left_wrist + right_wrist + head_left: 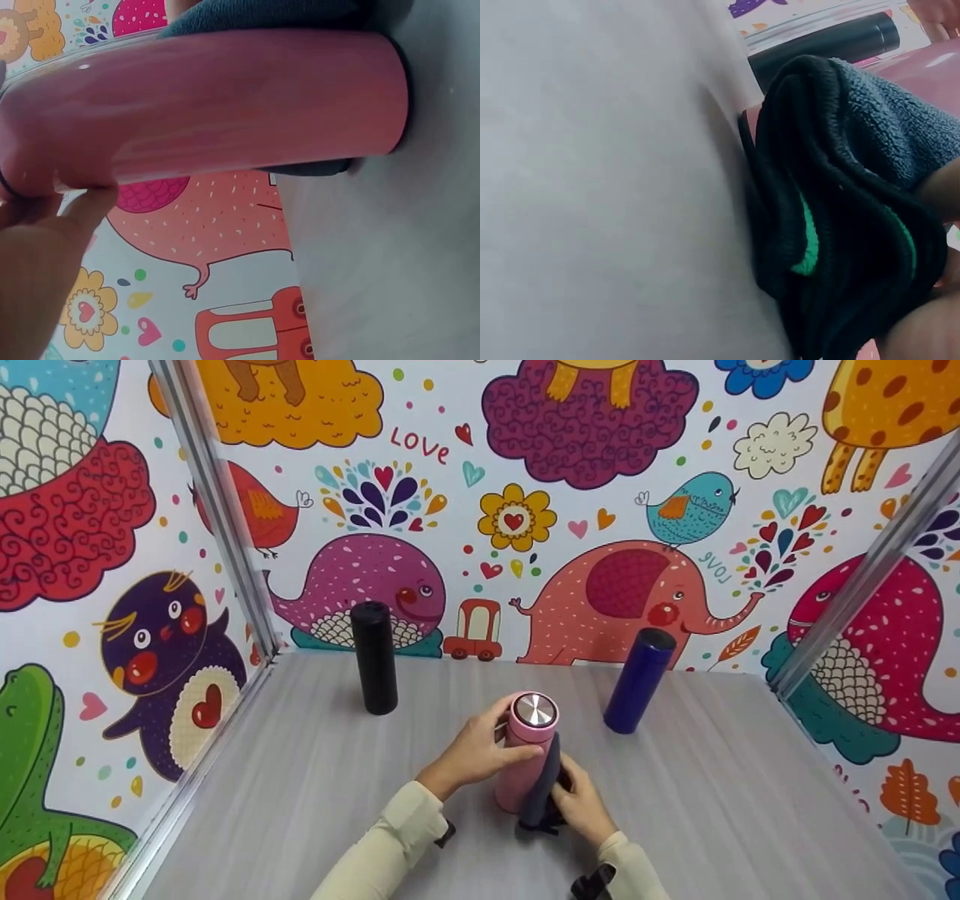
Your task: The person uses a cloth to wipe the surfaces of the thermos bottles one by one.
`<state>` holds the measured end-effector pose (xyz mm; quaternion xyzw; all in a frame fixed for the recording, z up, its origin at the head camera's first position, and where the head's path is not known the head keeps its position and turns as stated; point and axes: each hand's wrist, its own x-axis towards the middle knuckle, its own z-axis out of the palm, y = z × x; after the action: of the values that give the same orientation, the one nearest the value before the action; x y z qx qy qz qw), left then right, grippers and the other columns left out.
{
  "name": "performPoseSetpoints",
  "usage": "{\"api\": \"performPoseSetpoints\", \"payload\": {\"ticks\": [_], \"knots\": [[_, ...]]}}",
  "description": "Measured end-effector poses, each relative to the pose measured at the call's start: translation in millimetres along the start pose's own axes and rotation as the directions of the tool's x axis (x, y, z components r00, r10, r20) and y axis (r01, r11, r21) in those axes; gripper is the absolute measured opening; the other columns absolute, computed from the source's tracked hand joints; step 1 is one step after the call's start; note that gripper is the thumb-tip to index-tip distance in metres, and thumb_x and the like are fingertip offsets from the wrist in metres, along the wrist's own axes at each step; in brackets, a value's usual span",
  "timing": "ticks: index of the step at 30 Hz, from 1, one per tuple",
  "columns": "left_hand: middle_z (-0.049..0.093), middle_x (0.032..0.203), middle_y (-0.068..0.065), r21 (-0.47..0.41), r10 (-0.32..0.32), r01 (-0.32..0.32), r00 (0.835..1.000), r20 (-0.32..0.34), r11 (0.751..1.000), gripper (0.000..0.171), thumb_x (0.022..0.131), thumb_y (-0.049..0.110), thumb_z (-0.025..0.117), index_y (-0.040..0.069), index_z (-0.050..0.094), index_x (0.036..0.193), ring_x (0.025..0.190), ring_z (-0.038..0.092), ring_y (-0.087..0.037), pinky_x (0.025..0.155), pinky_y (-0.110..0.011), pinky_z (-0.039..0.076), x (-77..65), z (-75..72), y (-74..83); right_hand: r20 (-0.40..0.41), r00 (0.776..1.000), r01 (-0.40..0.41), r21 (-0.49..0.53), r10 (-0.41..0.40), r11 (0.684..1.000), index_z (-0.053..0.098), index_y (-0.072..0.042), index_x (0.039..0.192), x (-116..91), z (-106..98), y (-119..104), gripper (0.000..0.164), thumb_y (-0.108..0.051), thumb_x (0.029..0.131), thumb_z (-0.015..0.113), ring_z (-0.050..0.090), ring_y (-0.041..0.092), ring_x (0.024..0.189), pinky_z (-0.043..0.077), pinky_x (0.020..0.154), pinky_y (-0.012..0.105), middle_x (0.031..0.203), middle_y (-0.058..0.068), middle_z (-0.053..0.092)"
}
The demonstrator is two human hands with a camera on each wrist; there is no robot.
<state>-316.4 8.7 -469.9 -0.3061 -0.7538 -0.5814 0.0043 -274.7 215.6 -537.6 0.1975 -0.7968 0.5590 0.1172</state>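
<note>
A pink thermos bottle (pixel 517 769) with a shiny metal-topped lid (pixel 535 710) stands upright on the table in front of me. My left hand (pixel 480 746) grips it near the top, the thumb across its front. In my right hand (pixel 585 802) is a folded dark grey cloth (pixel 541 791), which lies along the bottle's right side. The right wrist view shows the cloth (pixel 885 120) in several layers with dark edges and bits of green, pinched by the fingers. From the left wrist the bottle (pixel 225 105) fills the view, cloth (pixel 270 15) showing along both its sides.
A black bottle (pixel 375 660) stands at the back left of the grey table (pixel 300 780). A dark blue bottle (pixel 639 681) is at the back right. Walls with cartoon animals (pixel 615 600) and metal corner posts (pixel 225 510) enclose the table.
</note>
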Motion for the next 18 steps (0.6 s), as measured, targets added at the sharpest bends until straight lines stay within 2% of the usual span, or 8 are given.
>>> {"api": "performPoseSetpoints", "payload": {"ticks": [3,8,11,14,18], "knots": [[0.055,0.141,-0.005,-0.001,-0.009,0.009,1.0,-0.004,1.0,0.081,0.083,0.036,0.083,0.013,0.043,0.149,0.127,0.054,-0.017,0.105,-0.037,0.044,0.2,0.8,-0.8,-0.016,1.0,-0.002,0.015,0.002,1.0,0.058,0.012,0.128,1,0,7,0.042,0.02,0.088,0.055,0.06,0.014,0.105,0.05,0.091,0.025,0.119,0.022,0.065],[0.054,0.143,-0.003,-0.009,-0.033,0.033,0.999,0.006,0.999,0.081,0.084,0.037,0.083,0.015,0.042,0.151,0.129,0.053,-0.02,0.106,-0.037,0.043,-0.4,1.2,-1.2,-0.049,0.998,-0.029,0.119,0.035,0.992,0.056,0.007,0.135,8,-5,14,0.046,0.018,0.09,0.054,0.061,0.015,0.107,0.051,0.091,0.027,0.123,0.018,0.064],[0.053,0.143,-0.005,-0.011,-0.036,0.036,0.999,0.005,0.999,0.082,0.084,0.037,0.082,0.015,0.041,0.151,0.129,0.053,-0.021,0.106,-0.036,0.043,-0.3,0.4,-0.6,-0.076,0.997,0.028,0.141,-0.017,0.99,0.055,0.007,0.136,17,-11,1,0.047,0.016,0.09,0.055,0.062,0.017,0.108,0.051,0.092,0.028,0.125,0.021,0.063],[0.054,0.143,-0.003,-0.007,-0.032,0.032,0.999,-0.003,0.999,0.082,0.084,0.038,0.082,0.015,0.042,0.151,0.128,0.053,-0.018,0.106,-0.034,0.043,-0.4,0.0,-0.3,-0.102,0.992,0.092,0.123,-0.08,0.988,0.055,0.008,0.136,26,-18,-15,0.048,0.018,0.089,0.056,0.062,0.018,0.108,0.051,0.092,0.027,0.125,0.022,0.063],[0.053,0.142,0.0,-0.006,-0.014,0.014,1.0,-0.002,1.0,0.082,0.084,0.038,0.082,0.014,0.042,0.151,0.128,0.053,-0.014,0.105,-0.034,0.043,-1.6,1.1,-0.9,-0.109,0.986,0.137,0.087,-0.127,0.987,0.055,0.008,0.135,34,-25,-32,0.049,0.021,0.088,0.056,0.063,0.016,0.107,0.051,0.091,0.026,0.124,0.021,0.064]]}}
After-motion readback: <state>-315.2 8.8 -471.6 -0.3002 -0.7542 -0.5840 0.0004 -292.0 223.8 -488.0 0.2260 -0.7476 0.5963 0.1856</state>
